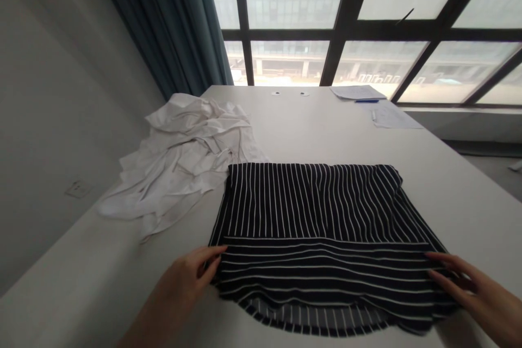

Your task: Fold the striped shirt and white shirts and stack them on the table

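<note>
The black garment with white stripes [314, 204] lies flat on the desk right in front of you, its upper part showing stripes that run away from you and its nearer band showing stripes that run crosswise. A straight edge divides the two parts, and below the band a curved hem bows toward you, with a greyer strip of cloth showing just above it. Your left hand [185, 274] is at the garment's left side, near the end of that straight edge, index finger and thumb reaching onto the cloth; you can't tell from here whether they pinch it. Your right hand [475, 285] is at the opposite side, thumb and index finger slightly apart at their tips on the striped band, and again you can't tell whether any fabric is gripped. Just beyond the garment's far left corner, a crumpled white cloth [191, 157] spreads over the left side of the desk [302, 133]. Toward the far end you have two small white pieces [275, 93] with dark spots, and to their right some papers [397, 117] with a blue pen [367, 101]. Past the desk stand a dark-framed window [289, 57] and, on its left, a blue-green curtain [175, 22].
</note>
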A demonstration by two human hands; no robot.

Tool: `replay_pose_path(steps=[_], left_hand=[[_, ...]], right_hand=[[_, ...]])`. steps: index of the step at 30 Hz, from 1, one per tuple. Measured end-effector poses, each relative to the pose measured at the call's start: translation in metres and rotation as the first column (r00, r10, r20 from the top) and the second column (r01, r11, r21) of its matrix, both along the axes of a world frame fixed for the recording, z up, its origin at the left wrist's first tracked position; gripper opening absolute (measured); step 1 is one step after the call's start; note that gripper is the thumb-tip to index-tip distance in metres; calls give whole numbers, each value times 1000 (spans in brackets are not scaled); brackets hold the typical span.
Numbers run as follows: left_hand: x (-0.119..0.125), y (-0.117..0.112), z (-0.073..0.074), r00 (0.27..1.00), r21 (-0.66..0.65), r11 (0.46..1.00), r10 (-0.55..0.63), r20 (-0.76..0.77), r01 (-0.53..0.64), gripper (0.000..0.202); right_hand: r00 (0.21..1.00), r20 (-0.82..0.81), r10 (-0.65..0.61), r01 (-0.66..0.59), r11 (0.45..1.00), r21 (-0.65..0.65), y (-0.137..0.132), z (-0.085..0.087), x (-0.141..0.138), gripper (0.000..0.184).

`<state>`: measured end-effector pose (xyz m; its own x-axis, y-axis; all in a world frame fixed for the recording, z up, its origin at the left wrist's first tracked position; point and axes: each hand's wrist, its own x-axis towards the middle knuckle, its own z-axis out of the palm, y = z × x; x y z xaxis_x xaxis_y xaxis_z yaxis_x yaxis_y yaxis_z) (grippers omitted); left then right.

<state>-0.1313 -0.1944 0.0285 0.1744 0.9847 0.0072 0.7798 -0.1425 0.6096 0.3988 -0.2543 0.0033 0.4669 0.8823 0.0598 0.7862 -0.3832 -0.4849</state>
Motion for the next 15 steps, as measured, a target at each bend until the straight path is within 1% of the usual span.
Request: replay_pose_path(steps=[2, 3, 4, 5, 6, 7, 9, 10, 11, 12, 13, 15], left_hand=[[2, 10, 11, 996, 91, 995, -37, -85, 45, 30], [5, 17, 18, 991, 139, 987, -70, -114, 85, 30], [10, 24, 23, 984, 185, 973, -112, -139, 137, 31], [16, 32, 27, 973, 222, 955, -164, -164, 198, 32], [23, 42, 30, 958, 253, 932, -215, -189, 259, 33], [30, 52, 31, 939, 273, 907, -269, -214, 322, 33], [46, 76, 27, 890, 313, 840, -372, -262, 443, 32], [53, 88, 22, 864, 326, 807, -410, -293, 493, 32], [59, 101, 15, 838, 334, 776, -433, -333, 534, 33], [63, 113, 8, 819, 331, 763, -433, -376, 555, 36], [66, 123, 0, 804, 313, 765, -420, -420, 563, 39], [67, 139, -16, 778, 247, 790, -403, -481, 562, 47]], right_hand=[[1000, 14, 18, -19, 999, 31, 10, 6, 2, 42], [998, 32, 56, -58, 997, 44, 18, 11, 3, 43], [990, 103, 99, -107, 992, 69, 28, 17, 2, 43], [970, 177, 169, -186, 979, 84, 39, 22, 0, 43], [936, 232, 265, -290, 953, 84, 52, 28, -5, 43], [891, 271, 363, -395, 916, 72, 66, 33, -11, 43], [796, 323, 512, -551, 834, 35, 99, 38, -28, 41], [755, 339, 562, -604, 797, 23, 116, 37, -37, 41], [729, 363, 580, -631, 775, 28, 132, 35, -45, 40], [709, 382, 592, -649, 760, 26, 148, 30, -52, 41], [698, 391, 599, -656, 755, 14, 162, 24, -57, 43], [707, 403, 581, -621, 783, -39, 183, 7, -62, 48]])
